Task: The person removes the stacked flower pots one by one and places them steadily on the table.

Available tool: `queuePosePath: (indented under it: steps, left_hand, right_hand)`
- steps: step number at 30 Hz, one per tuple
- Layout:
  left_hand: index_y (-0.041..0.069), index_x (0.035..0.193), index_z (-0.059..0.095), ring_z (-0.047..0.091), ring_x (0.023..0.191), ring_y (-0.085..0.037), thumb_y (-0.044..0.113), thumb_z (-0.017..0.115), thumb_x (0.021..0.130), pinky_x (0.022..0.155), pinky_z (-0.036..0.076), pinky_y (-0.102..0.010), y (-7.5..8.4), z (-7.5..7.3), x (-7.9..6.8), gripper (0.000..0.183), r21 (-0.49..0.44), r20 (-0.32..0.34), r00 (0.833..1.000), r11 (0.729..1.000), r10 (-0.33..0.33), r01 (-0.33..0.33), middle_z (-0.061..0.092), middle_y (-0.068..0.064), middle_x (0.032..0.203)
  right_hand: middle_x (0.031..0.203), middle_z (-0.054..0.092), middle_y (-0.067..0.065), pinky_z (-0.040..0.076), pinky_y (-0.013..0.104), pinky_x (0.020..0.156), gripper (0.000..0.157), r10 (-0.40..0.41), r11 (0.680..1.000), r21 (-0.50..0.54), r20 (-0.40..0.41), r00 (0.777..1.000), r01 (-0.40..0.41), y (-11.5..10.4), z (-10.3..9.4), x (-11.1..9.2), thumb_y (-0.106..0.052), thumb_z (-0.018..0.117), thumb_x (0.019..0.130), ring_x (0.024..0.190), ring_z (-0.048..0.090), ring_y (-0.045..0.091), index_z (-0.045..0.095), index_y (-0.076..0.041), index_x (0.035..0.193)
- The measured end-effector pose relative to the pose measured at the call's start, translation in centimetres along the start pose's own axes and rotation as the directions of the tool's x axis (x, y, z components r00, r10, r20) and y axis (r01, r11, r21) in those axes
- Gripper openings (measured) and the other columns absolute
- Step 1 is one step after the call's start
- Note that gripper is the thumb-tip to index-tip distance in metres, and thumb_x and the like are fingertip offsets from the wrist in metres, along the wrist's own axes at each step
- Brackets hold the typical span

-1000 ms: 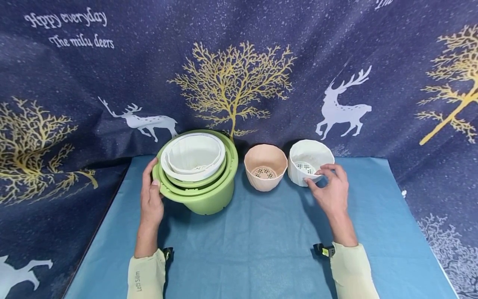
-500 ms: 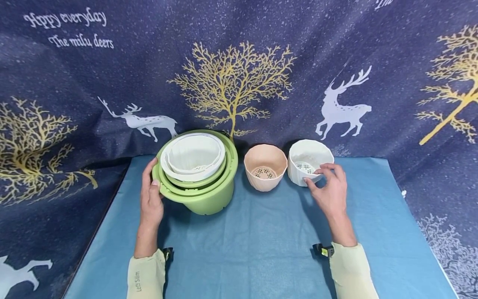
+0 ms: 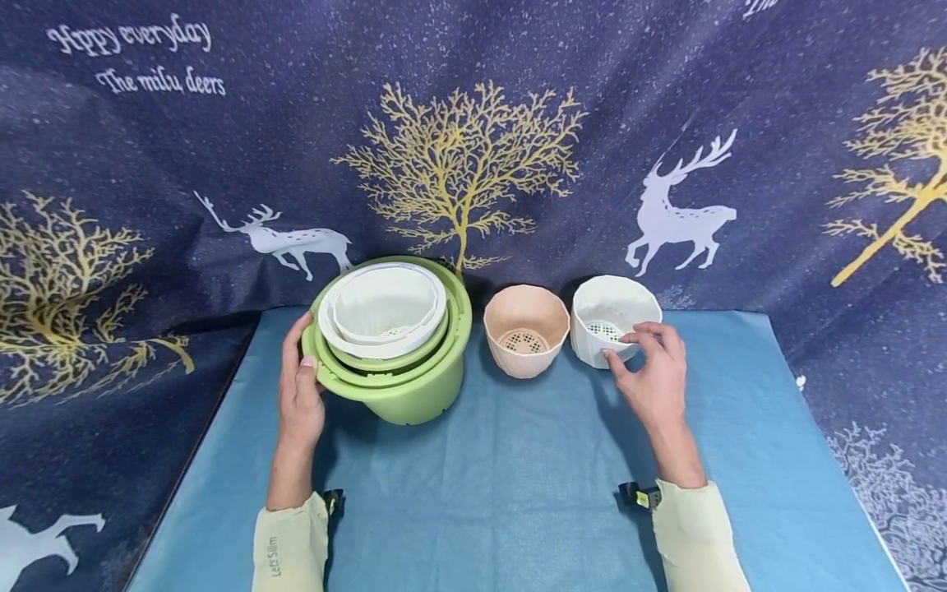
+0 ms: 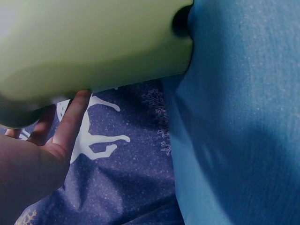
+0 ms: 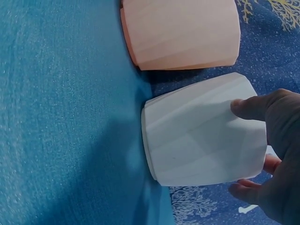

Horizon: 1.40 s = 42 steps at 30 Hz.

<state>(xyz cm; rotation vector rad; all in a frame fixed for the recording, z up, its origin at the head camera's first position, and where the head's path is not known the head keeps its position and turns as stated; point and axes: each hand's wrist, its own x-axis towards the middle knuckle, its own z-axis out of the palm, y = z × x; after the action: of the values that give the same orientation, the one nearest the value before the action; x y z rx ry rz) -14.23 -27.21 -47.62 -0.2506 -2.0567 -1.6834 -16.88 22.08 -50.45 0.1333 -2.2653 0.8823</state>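
Observation:
On the left side of the table stands a large green flowerpot [image 3: 414, 403] with a smaller green pot and white pots [image 3: 385, 300] nested inside it. My left hand [image 3: 299, 403] grips its rim, thumb on top. In the left wrist view the fingers [image 4: 70, 122] reach under the green wall. A small white flowerpot [image 3: 592, 349] with a perforated bottom is upright at the back right. My right hand [image 3: 657, 382] pinches its near right rim; the right wrist view shows the thumb [image 5: 251, 108] against the outer wall.
A pink flowerpot [image 3: 527, 362] with a perforated bottom stands between the green pot and the small white one, very close to the latter. Blue cloth [image 3: 488, 510] covers the table. A dark curtain [image 3: 518, 205] with deer and trees hangs right behind the pots.

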Motion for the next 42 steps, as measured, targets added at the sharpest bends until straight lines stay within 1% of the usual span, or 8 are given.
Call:
queuePosePath:
  steps: [4, 9, 17, 24, 30, 35, 38, 42]
  left_hand:
    - [0.014, 0.166, 0.037, 0.058, 0.119, -0.014, 0.016, 0.030, 0.112, 0.079, 0.053, -0.015, -0.1, 0.0, 0.0, 0.054, 0.010, -0.007, 1.000, 1.000, -0.002, 0.002, 0.039, -0.010, 0.165]
    - [0.012, 0.165, 0.037, 0.057, 0.123, -0.014, 0.015, 0.031, 0.112, 0.083, 0.053, -0.015, 0.0, 0.0, 0.0, 0.054, -0.014, -0.007, 1.000, 1.000, 0.001, -0.001, 0.038, -0.012, 0.165]
    - [0.013, 0.165, 0.038, 0.057, 0.119, -0.015, 0.016, 0.030, 0.112, 0.081, 0.053, -0.015, 0.0, 0.0, 0.0, 0.054, -0.002, -0.008, 1.000, 1.000, -0.002, 0.002, 0.039, -0.011, 0.165]
    - [0.014, 0.165, 0.038, 0.056, 0.122, -0.015, 0.015, 0.030, 0.112, 0.085, 0.052, -0.015, -0.1, 0.0, 0.0, 0.054, 0.003, -0.007, 1.000, 1.000, 0.001, -0.001, 0.039, -0.010, 0.165]
    - [0.012, 0.165, 0.038, 0.056, 0.120, -0.015, 0.014, 0.030, 0.112, 0.083, 0.052, -0.015, -0.1, 0.0, 0.1, 0.054, -0.004, -0.005, 1.000, 1.000, 0.015, -0.015, 0.039, -0.012, 0.165]
    - [0.011, 0.165, 0.038, 0.057, 0.120, -0.015, 0.014, 0.030, 0.112, 0.083, 0.052, -0.015, -0.1, 0.0, 0.0, 0.054, -0.023, -0.006, 1.000, 1.000, 0.010, -0.010, 0.039, -0.013, 0.164]
    - [0.011, 0.165, 0.038, 0.056, 0.122, -0.015, 0.015, 0.030, 0.112, 0.084, 0.052, -0.015, -0.1, 0.0, 0.0, 0.054, -0.026, -0.008, 1.000, 1.000, 0.005, -0.005, 0.039, -0.013, 0.165]
    - [0.013, 0.165, 0.038, 0.055, 0.123, -0.014, 0.015, 0.030, 0.112, 0.085, 0.052, -0.015, 0.0, 0.0, 0.0, 0.054, -0.015, -0.008, 1.000, 1.000, -0.003, 0.003, 0.038, -0.011, 0.165]
  right_hand:
    - [0.118, 0.064, 0.025, 0.037, 0.058, 0.099, 0.028, -0.003, 1.000, 0.006, -0.007, 1.000, 0.003, -0.1, 0.0, 0.0, -0.006, 0.091, 0.075, 0.111, 0.055, 0.048, 0.074, 0.006, 0.095]
    - [0.118, 0.063, 0.026, 0.038, 0.058, 0.098, 0.026, -0.001, 1.000, 0.001, -0.009, 1.000, 0.001, -0.1, 0.0, 0.1, -0.007, 0.089, 0.076, 0.111, 0.055, 0.048, 0.074, 0.005, 0.094]
    - [0.119, 0.062, 0.027, 0.039, 0.058, 0.097, 0.025, -0.001, 1.000, 0.000, -0.023, 1.000, 0.001, -0.4, -0.5, 0.3, -0.012, 0.085, 0.078, 0.112, 0.054, 0.049, 0.074, 0.004, 0.094]
    - [0.118, 0.061, 0.028, 0.039, 0.060, 0.099, 0.026, -0.023, 1.000, -0.006, -0.051, 0.998, 0.022, -0.9, -1.1, 0.5, -0.011, 0.084, 0.080, 0.115, 0.053, 0.050, 0.074, 0.006, 0.097]
    - [0.118, 0.062, 0.027, 0.039, 0.060, 0.100, 0.028, -0.038, 0.999, 0.008, -0.081, 0.996, 0.038, -1.5, -1.6, 0.6, -0.011, 0.083, 0.079, 0.117, 0.054, 0.049, 0.075, 0.005, 0.100]
    - [0.119, 0.063, 0.026, 0.039, 0.060, 0.101, 0.030, -0.049, 0.998, 0.023, -0.083, 0.995, 0.051, -2.0, -1.8, 0.8, -0.013, 0.084, 0.080, 0.117, 0.054, 0.048, 0.076, 0.004, 0.103]
    - [0.121, 0.063, 0.026, 0.039, 0.058, 0.101, 0.032, -0.066, 0.997, 0.028, -0.083, 0.994, 0.068, -2.3, -1.9, 0.9, -0.014, 0.084, 0.080, 0.117, 0.054, 0.048, 0.076, 0.004, 0.106]
    - [0.121, 0.064, 0.026, 0.039, 0.058, 0.101, 0.034, -0.098, 0.993, 0.056, -0.115, 0.989, 0.105, -3.1, -2.1, 1.0, -0.013, 0.085, 0.079, 0.116, 0.056, 0.047, 0.078, 0.002, 0.108]
